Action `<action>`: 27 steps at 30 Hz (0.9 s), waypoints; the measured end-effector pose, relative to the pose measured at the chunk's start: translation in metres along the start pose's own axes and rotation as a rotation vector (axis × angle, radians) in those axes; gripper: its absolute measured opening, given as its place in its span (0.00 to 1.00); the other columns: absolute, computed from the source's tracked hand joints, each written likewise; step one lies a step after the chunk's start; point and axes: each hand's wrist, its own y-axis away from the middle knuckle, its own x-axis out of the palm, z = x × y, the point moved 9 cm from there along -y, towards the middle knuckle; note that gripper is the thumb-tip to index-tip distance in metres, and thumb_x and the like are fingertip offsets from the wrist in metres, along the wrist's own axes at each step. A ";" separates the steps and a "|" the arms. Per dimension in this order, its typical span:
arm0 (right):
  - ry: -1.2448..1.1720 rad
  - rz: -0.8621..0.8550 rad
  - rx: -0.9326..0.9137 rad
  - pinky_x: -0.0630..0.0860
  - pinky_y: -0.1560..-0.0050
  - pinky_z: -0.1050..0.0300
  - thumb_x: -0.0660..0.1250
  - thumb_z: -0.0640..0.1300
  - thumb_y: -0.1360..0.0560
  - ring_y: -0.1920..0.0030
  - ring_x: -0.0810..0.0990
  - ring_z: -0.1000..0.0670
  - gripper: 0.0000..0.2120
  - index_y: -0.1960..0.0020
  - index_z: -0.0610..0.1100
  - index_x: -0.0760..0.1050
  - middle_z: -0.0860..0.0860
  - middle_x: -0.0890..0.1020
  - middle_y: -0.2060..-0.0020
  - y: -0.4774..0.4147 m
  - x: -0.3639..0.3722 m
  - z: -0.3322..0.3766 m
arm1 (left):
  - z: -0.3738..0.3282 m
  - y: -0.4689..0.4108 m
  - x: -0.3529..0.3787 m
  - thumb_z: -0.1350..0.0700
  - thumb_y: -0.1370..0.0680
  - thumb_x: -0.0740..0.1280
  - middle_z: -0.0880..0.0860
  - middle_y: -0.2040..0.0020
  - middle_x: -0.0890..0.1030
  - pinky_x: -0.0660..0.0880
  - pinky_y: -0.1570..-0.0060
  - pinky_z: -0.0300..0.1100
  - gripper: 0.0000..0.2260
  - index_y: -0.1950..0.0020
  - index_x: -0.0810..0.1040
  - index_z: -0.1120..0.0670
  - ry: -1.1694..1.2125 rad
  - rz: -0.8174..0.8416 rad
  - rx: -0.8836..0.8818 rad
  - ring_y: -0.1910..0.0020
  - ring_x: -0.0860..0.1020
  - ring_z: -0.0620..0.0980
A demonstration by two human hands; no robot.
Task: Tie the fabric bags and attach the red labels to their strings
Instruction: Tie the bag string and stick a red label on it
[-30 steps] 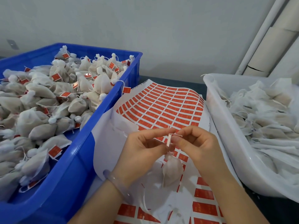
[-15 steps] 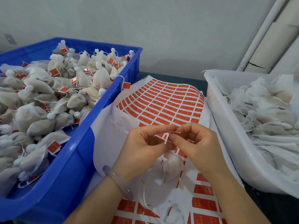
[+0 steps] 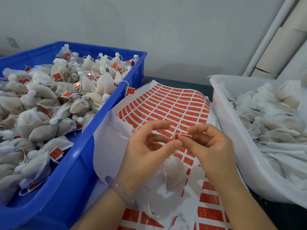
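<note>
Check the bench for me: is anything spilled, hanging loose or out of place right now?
One red label dangles outside the blue crate, its string looped over the rim; it could snag. The label sheet also curls up at its left edge against the crate. Nothing looks spilled.

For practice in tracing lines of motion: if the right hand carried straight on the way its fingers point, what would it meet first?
The right hand would probably meet the left hand at once; both seem to pinch the red label between them. Depth is unclear.
</note>
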 end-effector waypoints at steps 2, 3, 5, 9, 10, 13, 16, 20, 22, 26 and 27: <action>-0.033 0.037 0.004 0.72 0.68 0.75 0.71 0.54 0.41 0.60 0.81 0.65 0.13 0.57 0.55 0.78 0.68 0.82 0.63 0.001 0.004 0.001 | 0.001 0.000 -0.004 0.49 0.34 0.70 0.42 0.55 0.82 0.79 0.56 0.36 0.15 0.50 0.78 0.50 -0.005 -0.039 0.003 0.54 0.82 0.45; -0.041 0.061 0.007 0.73 0.67 0.75 0.70 0.54 0.41 0.59 0.81 0.65 0.11 0.58 0.56 0.78 0.68 0.82 0.63 0.002 0.007 0.001 | 0.001 0.000 -0.006 0.49 0.34 0.70 0.43 0.55 0.83 0.79 0.56 0.36 0.13 0.51 0.77 0.51 -0.005 -0.055 0.005 0.54 0.82 0.45; -0.043 0.103 0.012 0.73 0.66 0.75 0.69 0.54 0.40 0.57 0.81 0.64 0.07 0.61 0.57 0.79 0.66 0.82 0.63 0.003 0.013 0.001 | -0.001 0.000 -0.008 0.50 0.33 0.70 0.43 0.57 0.82 0.77 0.58 0.32 0.11 0.54 0.77 0.52 -0.025 -0.086 0.031 0.55 0.82 0.43; -0.027 0.137 0.004 0.73 0.63 0.75 0.68 0.54 0.39 0.55 0.80 0.64 0.07 0.62 0.55 0.79 0.64 0.82 0.62 0.003 0.018 0.000 | -0.012 0.002 -0.009 0.50 0.34 0.69 0.44 0.59 0.82 0.75 0.57 0.28 0.07 0.58 0.76 0.45 -0.119 -0.101 0.137 0.55 0.81 0.42; -0.029 0.131 0.005 0.73 0.64 0.75 0.67 0.54 0.38 0.55 0.80 0.64 0.07 0.62 0.55 0.79 0.65 0.82 0.62 0.003 0.017 0.000 | -0.011 0.003 -0.007 0.50 0.34 0.69 0.44 0.57 0.82 0.75 0.56 0.28 0.07 0.57 0.77 0.45 -0.116 -0.083 0.130 0.54 0.81 0.42; -0.046 0.144 -0.007 0.73 0.63 0.76 0.66 0.54 0.38 0.54 0.79 0.66 0.05 0.62 0.58 0.79 0.67 0.82 0.62 0.004 0.016 0.001 | -0.004 0.004 -0.003 0.49 0.33 0.68 0.43 0.54 0.83 0.76 0.53 0.31 0.10 0.52 0.79 0.45 -0.054 -0.029 0.074 0.51 0.81 0.42; -0.039 0.164 -0.056 0.73 0.62 0.76 0.66 0.53 0.36 0.53 0.80 0.66 0.06 0.60 0.60 0.79 0.68 0.82 0.60 0.005 0.018 0.007 | -0.003 0.002 -0.003 0.49 0.34 0.69 0.41 0.53 0.83 0.76 0.53 0.30 0.12 0.52 0.79 0.45 -0.011 -0.020 0.055 0.52 0.81 0.41; -0.017 0.124 -0.094 0.73 0.63 0.76 0.68 0.54 0.37 0.54 0.80 0.66 0.07 0.59 0.61 0.79 0.69 0.82 0.60 0.004 0.014 0.012 | -0.002 0.003 -0.003 0.49 0.34 0.68 0.39 0.54 0.83 0.76 0.53 0.30 0.11 0.53 0.79 0.44 -0.004 -0.011 0.049 0.52 0.81 0.40; -0.006 0.079 -0.101 0.73 0.65 0.76 0.69 0.53 0.38 0.56 0.81 0.66 0.08 0.59 0.59 0.78 0.69 0.82 0.62 0.003 0.009 0.012 | -0.003 0.003 -0.003 0.48 0.35 0.68 0.39 0.54 0.82 0.76 0.53 0.30 0.11 0.53 0.79 0.43 -0.020 -0.021 0.056 0.52 0.81 0.41; 0.056 0.039 -0.146 0.71 0.65 0.78 0.69 0.54 0.39 0.57 0.80 0.67 0.05 0.63 0.59 0.77 0.71 0.80 0.64 0.006 0.009 0.016 | -0.003 0.003 -0.006 0.47 0.35 0.68 0.39 0.53 0.82 0.76 0.53 0.30 0.11 0.53 0.79 0.44 -0.054 -0.047 0.068 0.53 0.81 0.41; 0.070 0.026 -0.155 0.71 0.64 0.78 0.69 0.54 0.39 0.56 0.79 0.67 0.05 0.63 0.59 0.77 0.70 0.80 0.64 0.006 0.009 0.016 | -0.002 0.003 -0.006 0.47 0.35 0.68 0.40 0.54 0.82 0.76 0.53 0.31 0.11 0.53 0.79 0.44 -0.062 -0.048 0.067 0.53 0.81 0.41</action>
